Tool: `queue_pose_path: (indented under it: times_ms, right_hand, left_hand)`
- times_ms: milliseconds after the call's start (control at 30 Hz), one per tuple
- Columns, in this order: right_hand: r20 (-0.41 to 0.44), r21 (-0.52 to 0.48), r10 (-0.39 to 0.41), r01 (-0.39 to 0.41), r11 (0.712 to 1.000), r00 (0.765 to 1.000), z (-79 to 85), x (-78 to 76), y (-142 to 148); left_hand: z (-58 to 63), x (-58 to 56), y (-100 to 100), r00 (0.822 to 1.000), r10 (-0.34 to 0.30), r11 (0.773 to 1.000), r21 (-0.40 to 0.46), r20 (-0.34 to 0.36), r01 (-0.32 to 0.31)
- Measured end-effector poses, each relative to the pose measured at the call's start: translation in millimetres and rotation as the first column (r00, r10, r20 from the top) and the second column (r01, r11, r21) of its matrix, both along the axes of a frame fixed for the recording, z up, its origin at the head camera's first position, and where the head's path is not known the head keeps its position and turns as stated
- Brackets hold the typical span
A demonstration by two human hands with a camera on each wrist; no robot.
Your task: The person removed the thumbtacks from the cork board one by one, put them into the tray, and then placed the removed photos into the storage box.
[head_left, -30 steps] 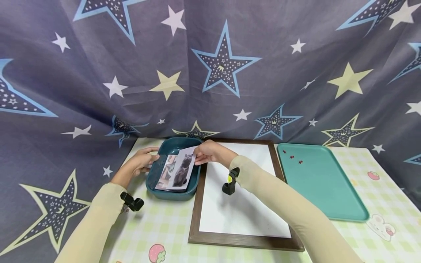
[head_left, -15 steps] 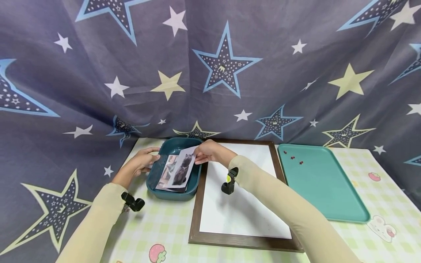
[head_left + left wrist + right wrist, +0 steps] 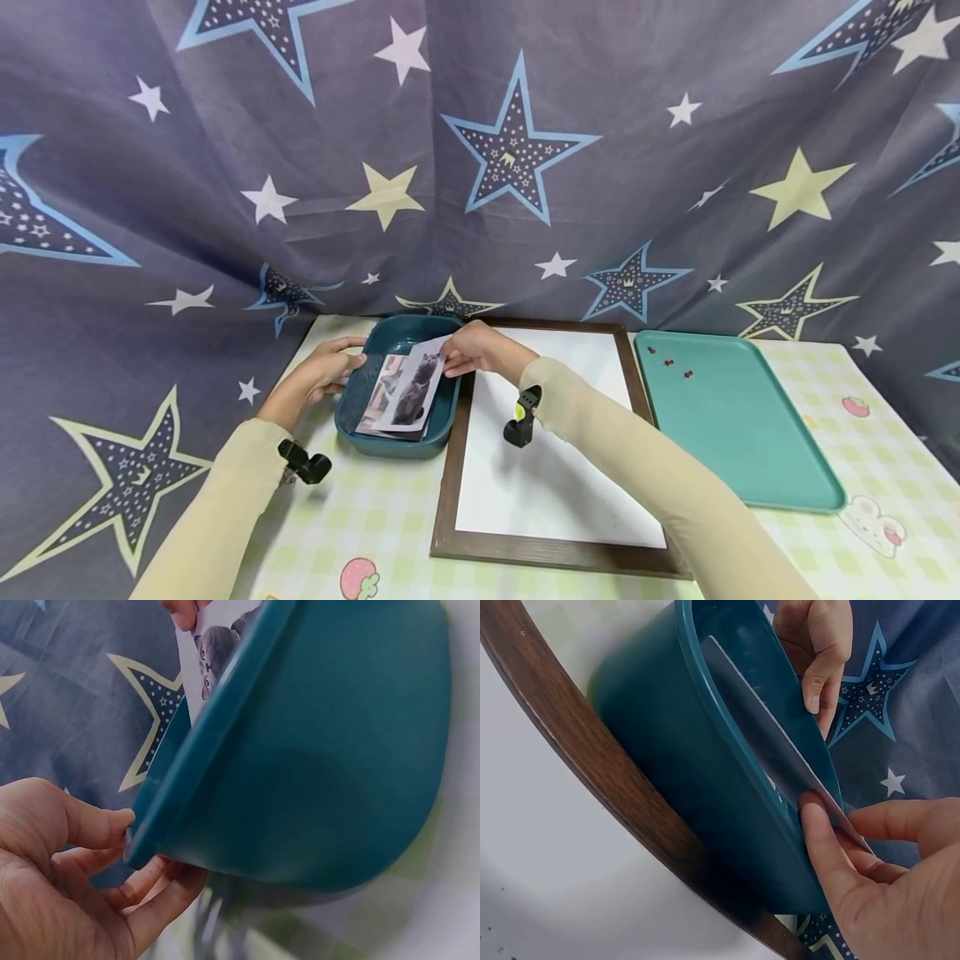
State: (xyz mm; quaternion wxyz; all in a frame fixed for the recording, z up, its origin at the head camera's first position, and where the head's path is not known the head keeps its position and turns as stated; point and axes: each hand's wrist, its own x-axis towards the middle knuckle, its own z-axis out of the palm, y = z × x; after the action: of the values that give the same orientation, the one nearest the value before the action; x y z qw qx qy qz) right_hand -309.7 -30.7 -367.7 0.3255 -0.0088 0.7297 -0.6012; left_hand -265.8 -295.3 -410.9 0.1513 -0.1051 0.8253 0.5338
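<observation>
A dark teal plastic basin (image 3: 397, 447) stands at the table's left rear. My left hand (image 3: 327, 368) pinches its left rim; in the left wrist view the thumb lies on top of the rim and the fingers (image 3: 169, 900) curl beneath. With thumb and fingertips, my right hand (image 3: 474, 350) pinches the upper right edge of a photo of a grey cat (image 3: 416, 392). That photo leans inside the basin, tilted. Under it, partly covered, lies another picture (image 3: 381, 392) with pinkish tones. In the right wrist view the held photo (image 3: 757, 720) shows nearly edge-on.
A white board in a brown wooden frame (image 3: 555, 550) lies right of the basin, beneath the right forearm. Further right is a green tray (image 3: 750, 425) with several red pushpins (image 3: 669, 362). A checkered cloth (image 3: 322, 533) covers the table; a star-patterned curtain (image 3: 480, 167) hangs behind.
Both hands keep their holds, and the photo and basin stay in nearly the same place. The whole head view has shifted slightly.
</observation>
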Motion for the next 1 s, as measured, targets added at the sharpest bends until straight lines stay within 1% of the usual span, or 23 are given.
queue_pose_path:
  times_ms: [600, 833, 1000]
  right_hand:
    - [-0.010, 0.007, 0.000, 0.000, 1.000, 1.000, -2.7, 2.6, 0.2]
    - [-0.022, 0.002, -0.003, 0.003, 1.000, 1.000, -2.3, 3.5, 0.6]
    - [-0.028, 0.000, -0.006, 0.006, 1.000, 1.000, -2.8, 3.1, 0.8]
  left_hand:
    - [-4.7, 2.0, -0.8, 1.000, 0.017, 1.000, 0.006, -0.009, -0.017]
    - [-3.1, 3.8, -0.3, 1.000, 0.006, 1.000, -0.003, -0.027, -0.006]
    - [-3.2, 3.9, 0.4, 0.999, 0.011, 1.000, -0.004, -0.040, -0.012]
